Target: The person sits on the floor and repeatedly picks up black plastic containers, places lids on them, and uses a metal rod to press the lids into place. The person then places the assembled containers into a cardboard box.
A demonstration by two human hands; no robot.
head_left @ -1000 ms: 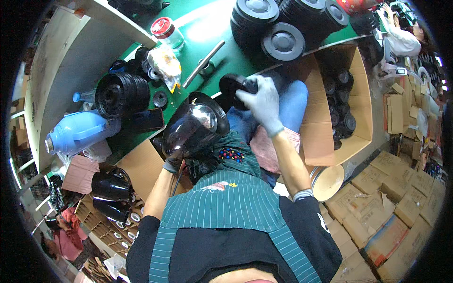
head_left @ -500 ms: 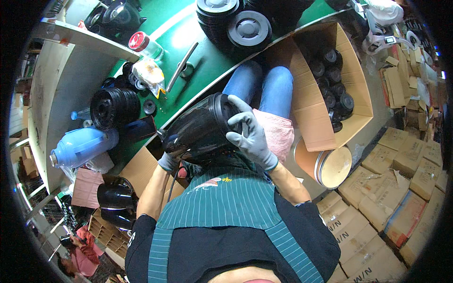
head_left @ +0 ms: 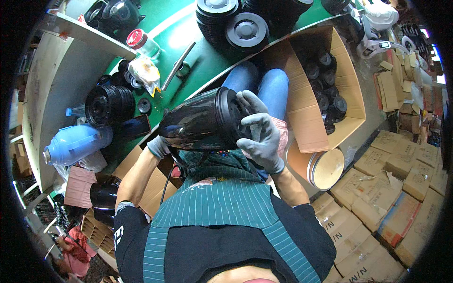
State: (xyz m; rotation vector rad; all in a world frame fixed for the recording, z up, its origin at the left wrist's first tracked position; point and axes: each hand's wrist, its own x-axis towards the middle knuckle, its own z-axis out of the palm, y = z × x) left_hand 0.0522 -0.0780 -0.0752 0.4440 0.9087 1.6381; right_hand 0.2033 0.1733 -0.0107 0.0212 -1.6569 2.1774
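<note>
1. Smooth green counter (head_left: 207,63), its near edge running behind the vessel.
2. Open brown cardboard box (head_left: 304,104), right of the blue denim trousers (head_left: 273,92), containing round black pieces (head_left: 339,104).
3. Glossy black rounded vessel (head_left: 193,120), on its side between 2 hands.
4. Grey-gloved right hand (head_left: 262,134): fingers spread against the vessel's round end.
5. Grey-gloved left hand (head_left: 159,146): fingers, partly hidden, grasping the vessel's opposite end.

Lighting: bright over the green bench (head_left: 207,66); white glare well in from its front edge. Highlights: pale streaks on the glossy black vessel (head_left: 191,123). Shadow: soft, beside the metal rod (head_left: 178,66). Distortion: fisheye, bench edge bowed, corners black. Rims: dim, indistinct; bright strips, possibly lamps.
</note>
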